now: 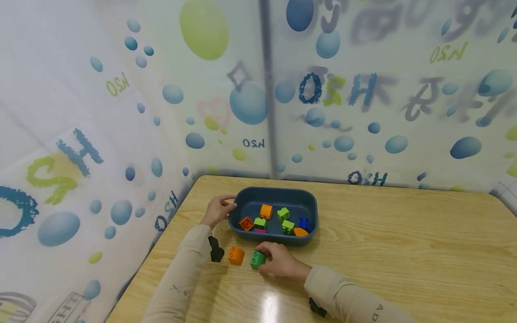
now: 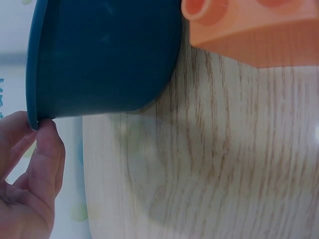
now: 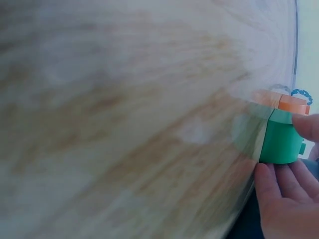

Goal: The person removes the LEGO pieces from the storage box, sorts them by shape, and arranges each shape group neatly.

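The work is judged to be partway: two blocks are set out on the pale wooden desk (image 1: pixel 404 242), while several more plastic blocks (image 1: pixel 287 227), lime-green, orange and blue among them, are left in the dark blue rounded tray (image 1: pixel 278 240) near the far edge, towards the far left corner. The tray's rim is pinched by the left hand (image 1: pixel 218 210). The green plastic block (image 1: pixel 256 260) is grasped by the right hand (image 1: pixel 280 260) on the side of the tray away from the far edge; the orange plastic block (image 1: pixel 236 255) lies just beside it, nearer the left edge. The tray's contents are shown only in the head view; digits on both sides of the rim are revealed by the left wrist view, and the green block's smooth curved side by the right wrist view.
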Tool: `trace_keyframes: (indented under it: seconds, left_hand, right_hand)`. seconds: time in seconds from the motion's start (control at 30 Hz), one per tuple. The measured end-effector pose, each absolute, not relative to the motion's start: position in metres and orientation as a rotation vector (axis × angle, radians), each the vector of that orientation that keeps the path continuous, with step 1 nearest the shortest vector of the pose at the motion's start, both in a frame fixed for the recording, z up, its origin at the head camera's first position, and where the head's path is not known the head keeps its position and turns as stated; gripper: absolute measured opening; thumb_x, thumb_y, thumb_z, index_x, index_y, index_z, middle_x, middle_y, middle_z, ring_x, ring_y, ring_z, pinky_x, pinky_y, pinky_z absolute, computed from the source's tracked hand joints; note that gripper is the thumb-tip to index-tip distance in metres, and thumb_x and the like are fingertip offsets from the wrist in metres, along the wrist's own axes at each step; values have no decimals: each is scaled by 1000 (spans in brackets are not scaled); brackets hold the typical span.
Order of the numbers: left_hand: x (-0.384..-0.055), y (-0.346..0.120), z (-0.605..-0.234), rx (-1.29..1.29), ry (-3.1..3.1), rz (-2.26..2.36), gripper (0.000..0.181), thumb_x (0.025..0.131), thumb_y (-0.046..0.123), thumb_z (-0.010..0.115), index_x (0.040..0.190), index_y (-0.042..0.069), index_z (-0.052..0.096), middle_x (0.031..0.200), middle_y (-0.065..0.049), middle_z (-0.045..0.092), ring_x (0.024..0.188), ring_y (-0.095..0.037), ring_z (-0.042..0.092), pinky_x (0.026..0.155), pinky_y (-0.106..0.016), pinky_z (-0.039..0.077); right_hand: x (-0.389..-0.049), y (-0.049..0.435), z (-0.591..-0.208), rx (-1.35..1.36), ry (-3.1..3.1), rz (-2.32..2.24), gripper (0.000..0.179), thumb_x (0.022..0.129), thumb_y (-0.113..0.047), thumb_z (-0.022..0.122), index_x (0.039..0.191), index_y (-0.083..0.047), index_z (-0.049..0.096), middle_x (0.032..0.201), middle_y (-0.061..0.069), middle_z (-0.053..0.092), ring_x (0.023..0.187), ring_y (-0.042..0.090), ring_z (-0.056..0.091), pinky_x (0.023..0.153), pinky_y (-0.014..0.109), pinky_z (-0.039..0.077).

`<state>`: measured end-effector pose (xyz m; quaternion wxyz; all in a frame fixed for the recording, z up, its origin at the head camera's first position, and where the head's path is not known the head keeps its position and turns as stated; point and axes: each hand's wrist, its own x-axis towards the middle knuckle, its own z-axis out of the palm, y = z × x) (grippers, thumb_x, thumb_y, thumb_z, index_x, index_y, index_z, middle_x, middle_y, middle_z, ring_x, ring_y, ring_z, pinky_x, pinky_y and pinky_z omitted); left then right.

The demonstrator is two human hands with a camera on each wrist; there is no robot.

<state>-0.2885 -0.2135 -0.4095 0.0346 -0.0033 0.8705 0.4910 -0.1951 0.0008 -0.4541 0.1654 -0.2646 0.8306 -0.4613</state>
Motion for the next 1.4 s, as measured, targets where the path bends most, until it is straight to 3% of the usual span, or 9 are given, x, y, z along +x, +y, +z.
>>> trace_keyframes:
  seconds: [0.77, 1.07, 1.4]
  left_hand:
    - [-289, -215, -411, -28, 2665, 1516, 36, 86, 9, 58, 121, 5, 54, 95, -22, 59, 76, -30, 60, 60, -32, 52]
    - [-290, -215, -409, -27, 2660, 1522, 36, 86, 8, 57, 122, 5, 53, 97, -22, 59, 77, -30, 60, 60, -32, 52]
    - [-291, -213, -409, -20, 2646, 1539, 36, 86, 8, 58, 122, 4, 54, 96, -22, 59, 77, -31, 60, 60, -32, 52]
  right_hand:
    - [-185, 33, -429, -876, 2280, -1455, 34, 77, -2, 66, 108, 6, 56, 107, 19, 57, 97, 33, 55, 81, 33, 47]
    - [-192, 46, -406, -981, 2345, -1450, 24, 79, -5, 65, 102, 0, 59, 100, 15, 60, 90, 26, 58, 76, 24, 48]
    - [-221, 51, -387, -1083, 2447, -1367, 21, 82, -9, 63, 101, -2, 61, 96, 11, 62, 86, 19, 58, 73, 22, 49]
